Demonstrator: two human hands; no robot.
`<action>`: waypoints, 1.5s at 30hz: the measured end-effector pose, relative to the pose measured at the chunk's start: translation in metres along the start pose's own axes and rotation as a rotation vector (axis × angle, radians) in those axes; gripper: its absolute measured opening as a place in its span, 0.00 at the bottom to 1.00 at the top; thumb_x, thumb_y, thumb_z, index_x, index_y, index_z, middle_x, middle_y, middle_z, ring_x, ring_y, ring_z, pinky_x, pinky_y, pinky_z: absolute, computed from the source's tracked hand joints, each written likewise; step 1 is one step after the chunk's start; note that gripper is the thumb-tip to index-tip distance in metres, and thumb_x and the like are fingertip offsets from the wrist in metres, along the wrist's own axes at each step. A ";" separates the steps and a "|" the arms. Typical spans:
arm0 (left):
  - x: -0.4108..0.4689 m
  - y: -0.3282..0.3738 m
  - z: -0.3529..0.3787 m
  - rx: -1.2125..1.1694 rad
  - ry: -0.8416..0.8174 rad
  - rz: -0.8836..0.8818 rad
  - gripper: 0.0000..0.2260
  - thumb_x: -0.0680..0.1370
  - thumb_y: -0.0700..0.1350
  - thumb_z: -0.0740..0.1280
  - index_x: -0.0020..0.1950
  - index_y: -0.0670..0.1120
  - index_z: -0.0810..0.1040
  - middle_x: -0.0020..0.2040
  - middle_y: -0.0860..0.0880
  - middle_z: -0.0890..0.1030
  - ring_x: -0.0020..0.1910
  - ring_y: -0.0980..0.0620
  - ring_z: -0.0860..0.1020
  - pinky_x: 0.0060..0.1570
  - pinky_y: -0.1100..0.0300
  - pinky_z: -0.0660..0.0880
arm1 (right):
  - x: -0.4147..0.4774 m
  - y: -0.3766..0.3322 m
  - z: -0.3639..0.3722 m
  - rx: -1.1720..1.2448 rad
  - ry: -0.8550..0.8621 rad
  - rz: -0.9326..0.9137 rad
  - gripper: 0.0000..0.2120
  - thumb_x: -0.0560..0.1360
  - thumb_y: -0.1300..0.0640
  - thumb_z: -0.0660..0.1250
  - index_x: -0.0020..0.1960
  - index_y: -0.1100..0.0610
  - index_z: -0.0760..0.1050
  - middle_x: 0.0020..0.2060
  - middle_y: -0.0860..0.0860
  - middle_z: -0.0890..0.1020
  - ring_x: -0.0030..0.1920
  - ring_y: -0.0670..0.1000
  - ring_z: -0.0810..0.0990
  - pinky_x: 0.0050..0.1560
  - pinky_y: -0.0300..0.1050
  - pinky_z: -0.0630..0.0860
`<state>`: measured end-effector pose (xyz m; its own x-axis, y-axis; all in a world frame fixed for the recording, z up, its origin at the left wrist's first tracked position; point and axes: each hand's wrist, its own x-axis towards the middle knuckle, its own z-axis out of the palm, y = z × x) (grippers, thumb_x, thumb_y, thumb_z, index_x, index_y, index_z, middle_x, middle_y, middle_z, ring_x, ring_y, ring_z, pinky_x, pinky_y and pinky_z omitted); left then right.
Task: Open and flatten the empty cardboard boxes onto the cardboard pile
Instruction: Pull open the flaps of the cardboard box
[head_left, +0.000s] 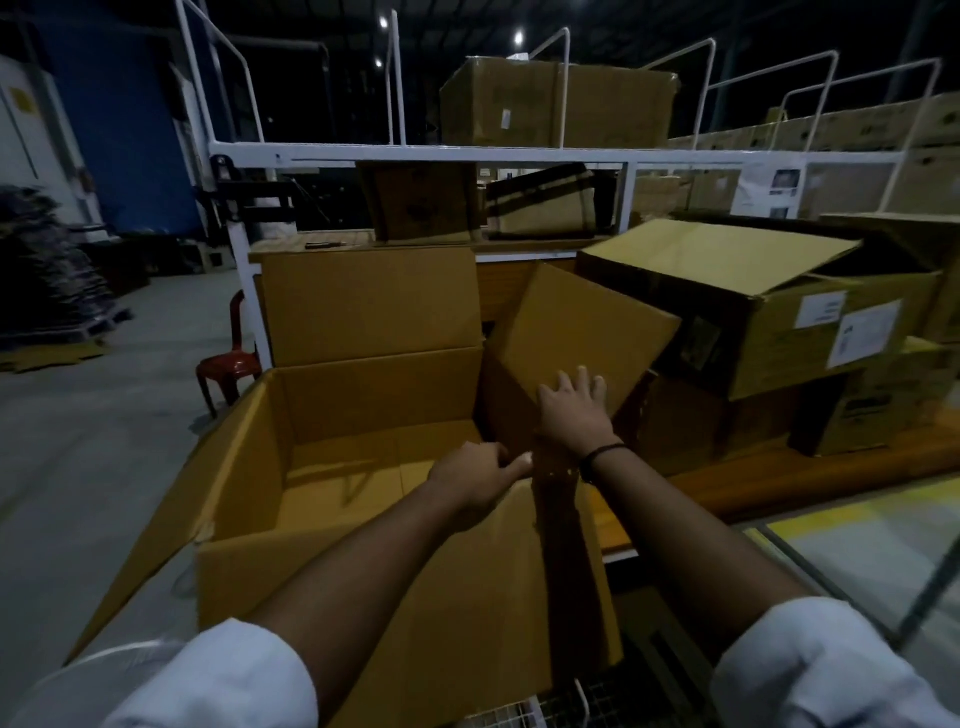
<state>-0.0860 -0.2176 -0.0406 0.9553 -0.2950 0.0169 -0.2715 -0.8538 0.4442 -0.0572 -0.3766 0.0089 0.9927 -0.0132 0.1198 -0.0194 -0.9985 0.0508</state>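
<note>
No text is being made out anywhere: the white labels on the tilted cardboard box and the sheet on the rack are too blurred.

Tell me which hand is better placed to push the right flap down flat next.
Right. The right hand already lies open against the right flap, which stands tilted outward. The left hand is curled over the box's near rim at the corner, apparently gripping it, so it can steady the box.
</note>
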 end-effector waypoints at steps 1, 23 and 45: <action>0.001 -0.001 0.005 -0.007 -0.032 0.007 0.31 0.80 0.71 0.53 0.68 0.50 0.77 0.62 0.48 0.81 0.54 0.49 0.80 0.51 0.50 0.80 | 0.001 0.007 0.007 0.014 -0.030 0.017 0.24 0.83 0.47 0.62 0.77 0.53 0.66 0.81 0.62 0.55 0.81 0.69 0.47 0.78 0.72 0.46; -0.022 -0.013 0.017 0.285 0.085 0.009 0.29 0.77 0.77 0.50 0.37 0.54 0.72 0.35 0.54 0.75 0.34 0.55 0.74 0.31 0.58 0.65 | -0.003 0.010 0.070 0.104 0.039 0.088 0.22 0.83 0.48 0.54 0.75 0.53 0.64 0.80 0.63 0.57 0.79 0.69 0.51 0.75 0.73 0.47; -0.062 -0.114 -0.035 0.166 -0.157 -0.163 0.54 0.61 0.84 0.64 0.77 0.50 0.69 0.76 0.47 0.73 0.68 0.47 0.76 0.60 0.48 0.77 | -0.050 -0.079 0.073 0.294 0.115 -0.168 0.23 0.87 0.44 0.48 0.65 0.53 0.77 0.71 0.56 0.75 0.77 0.59 0.64 0.75 0.59 0.62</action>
<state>-0.1103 -0.0873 -0.0607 0.9616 -0.2002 -0.1879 -0.1438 -0.9502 0.2766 -0.0967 -0.3013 -0.0732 0.9589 0.1416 0.2459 0.1944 -0.9591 -0.2058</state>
